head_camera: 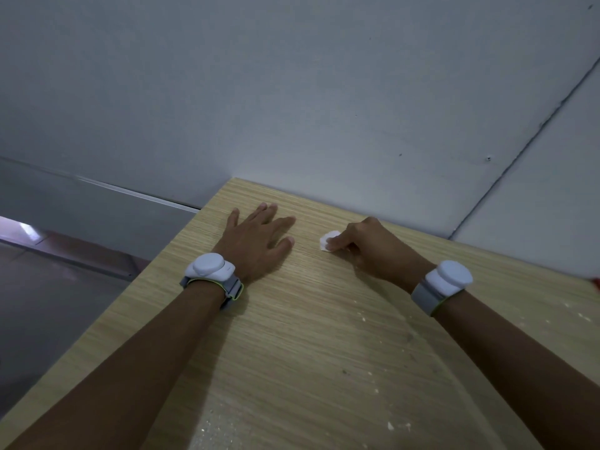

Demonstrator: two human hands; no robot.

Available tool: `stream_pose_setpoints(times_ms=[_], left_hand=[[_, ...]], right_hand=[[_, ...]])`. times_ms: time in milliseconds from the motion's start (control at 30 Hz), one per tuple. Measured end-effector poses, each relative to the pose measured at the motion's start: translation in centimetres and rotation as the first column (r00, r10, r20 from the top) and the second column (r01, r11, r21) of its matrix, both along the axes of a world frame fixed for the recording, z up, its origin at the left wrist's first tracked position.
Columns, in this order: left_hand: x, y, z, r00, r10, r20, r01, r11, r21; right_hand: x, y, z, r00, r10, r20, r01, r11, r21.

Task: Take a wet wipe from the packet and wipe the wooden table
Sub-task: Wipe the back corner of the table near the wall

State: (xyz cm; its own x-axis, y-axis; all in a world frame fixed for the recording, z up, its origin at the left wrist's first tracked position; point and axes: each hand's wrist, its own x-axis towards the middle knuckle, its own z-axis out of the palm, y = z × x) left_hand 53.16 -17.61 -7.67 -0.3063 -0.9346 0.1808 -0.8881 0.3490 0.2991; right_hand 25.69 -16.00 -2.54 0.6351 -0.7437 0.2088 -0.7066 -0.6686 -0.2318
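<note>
- the left hand (259, 237) lies flat on the wooden table (311, 345), fingers straight, holding nothing.
- the right hand (370, 246) has curled fingers pressing a small white wet wipe (327, 240) on the table, near the wall (292, 92).

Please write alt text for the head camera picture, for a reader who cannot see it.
The right hand presses a small white wet wipe onto the wooden table, near the wall. The left hand lies flat beside it.
</note>
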Motion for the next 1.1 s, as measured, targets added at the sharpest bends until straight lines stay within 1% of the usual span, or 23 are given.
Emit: stream_pose_setpoints(times_ms=[67,167,200,300,333,433,500,567,667,767,867,900,1000,1033,1067,1100], left_hand=[[0.0,0.1,0.1,1.0,-0.004,-0.001,0.004,1.0,0.003],[0.1,0.1,0.1,1.0,-0.006,0.007,0.006,1.0,0.004],[0.1,0.2,0.1,1.0,-0.006,0.005,0.006,1.0,0.005],[0.1,0.1,0.0,1.0,-0.003,0.003,0.003,1.0,0.002],[0.1,0.1,0.0,1.0,0.001,0.005,-0.001,1.0,-0.003],[0.0,0.1,0.0,1.0,0.006,0.002,-0.006,1.0,-0.007],[0.1,0.0,0.0,1.0,0.009,0.002,-0.009,1.0,-0.008],[0.1,-0.1,0.0,1.0,0.009,0.007,-0.009,1.0,-0.008],[0.0,-0.1,-0.1,1.0,0.011,0.01,-0.011,1.0,-0.007],[0.0,-0.1,-0.1,1.0,0.012,0.009,-0.012,1.0,-0.012],[0.0,-0.1,-0.1,1.0,0.007,-0.002,-0.007,1.0,-0.016],[0.0,-0.2,-0.1,1.0,0.007,-0.008,-0.007,1.0,-0.015],[-0.1,-0.3,-0.3,1.0,0.011,-0.008,-0.011,1.0,-0.018],[-0.1,-0.3,-0.4,1.0,0.011,-0.008,-0.011,1.0,-0.018],[-0.1,-0.3,-0.4,1.0,0.01,-0.009,-0.01,1.0,-0.019],[-0.1,-0.3,-0.4,1.0,0.01,-0.01,-0.01,1.0,-0.02]], right_hand=[[-0.2,-1.3,-0.1,0.999,-0.036,-0.029,0.035,0.999,-0.042],[0.0,-2.4,-0.2,0.983,-0.176,0.04,0.177,0.984,-0.021],[0.2,-2.5,-0.3,0.981,-0.186,0.046,0.187,0.982,-0.021],[0.6,-2.0,-0.6,0.993,-0.118,0.032,0.117,0.993,0.014],[0.3,-2.0,-0.5,0.992,-0.121,0.022,0.12,0.992,0.025],[-1.1,-3.0,-0.3,0.965,-0.263,0.022,0.263,0.964,-0.039],[-1.3,-3.5,-0.5,0.935,-0.354,-0.026,0.352,0.934,-0.064],[-0.4,-3.2,-0.8,0.943,-0.33,-0.031,0.328,0.943,-0.049],[0.9,-2.3,-1.5,0.969,-0.23,0.087,0.227,0.973,0.046],[0.1,-2.2,-1.4,0.955,-0.267,0.13,0.26,0.963,0.069],[0.0,-2.6,-1.6,0.948,-0.302,0.105,0.304,0.953,-0.001],[0.5,-2.4,-1.7,0.95,-0.292,0.109,0.292,0.956,0.015],[1.6,-1.6,-2.1,0.979,-0.186,0.082,0.179,0.98,0.082],[1.5,-1.4,-2.0,0.977,-0.188,0.104,0.178,0.979,0.097],[1.1,-1.4,-1.8,0.963,-0.227,0.146,0.21,0.97,0.122],[0.6,-1.5,-1.6,0.944,-0.273,0.183,0.255,0.96,0.115]])
